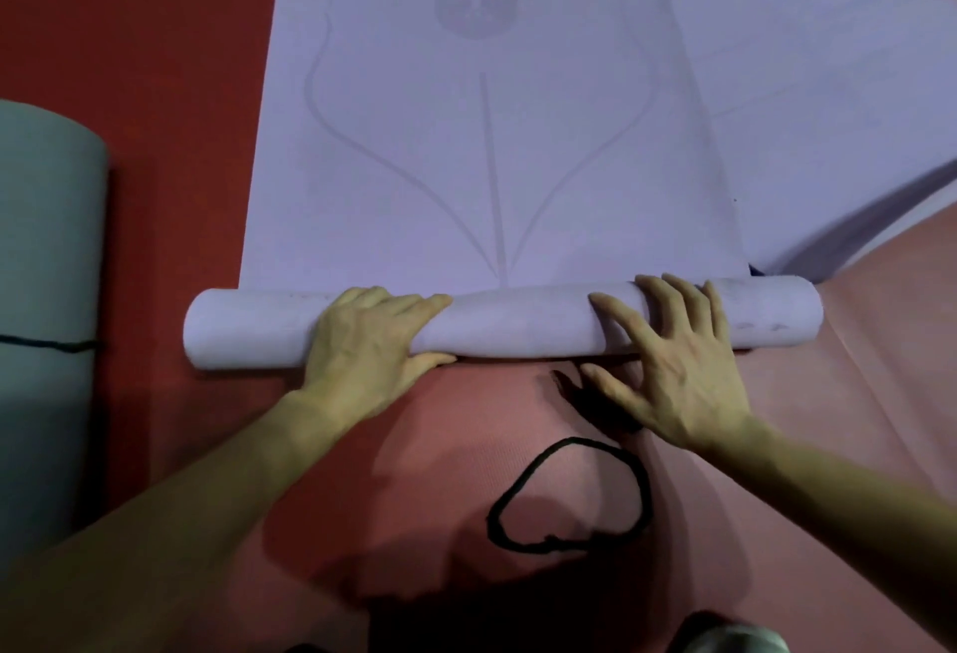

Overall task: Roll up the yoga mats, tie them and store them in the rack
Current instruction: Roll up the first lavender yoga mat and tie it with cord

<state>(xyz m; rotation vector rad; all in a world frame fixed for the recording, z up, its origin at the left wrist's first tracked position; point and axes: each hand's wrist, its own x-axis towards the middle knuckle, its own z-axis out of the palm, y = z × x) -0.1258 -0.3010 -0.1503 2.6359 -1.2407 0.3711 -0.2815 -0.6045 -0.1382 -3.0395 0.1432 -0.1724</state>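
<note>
The lavender mat (492, 160) lies flat on the red floor (129, 56), running away from the person, with its near end wound into a slim roll (523, 326) that lies crosswise on a pink mat (808, 419). It looks like soft, light foam: it bends without creasing, the roll sags a little between the hands, and its matte face should give good friction rather than slip. Being so pliant, it will likely loosen or telescope at the ends unless it is pressed evenly, so the sensible places to hold are on top of the roll, either side of the middle, which is where the hands are. The left hand (362, 341) has a wrapping grip, fingers curved over the top and thumb along the roll's near side. The right hand (678, 362) has no closed grip: its fingers are spread and fairly straight, pressing down on the roll, with the thumb near the pink mat. A black cord (643, 492) lies in a loose loop just in front of the roll, within reach for tying. At the left edge a grey-green rolled mat (46, 238) already carries a dark tie. Printed on the lavender mat are pale curved guide lines and a round emblem (476, 10); it is too faint to read, and no brand name or lettering shows.
</note>
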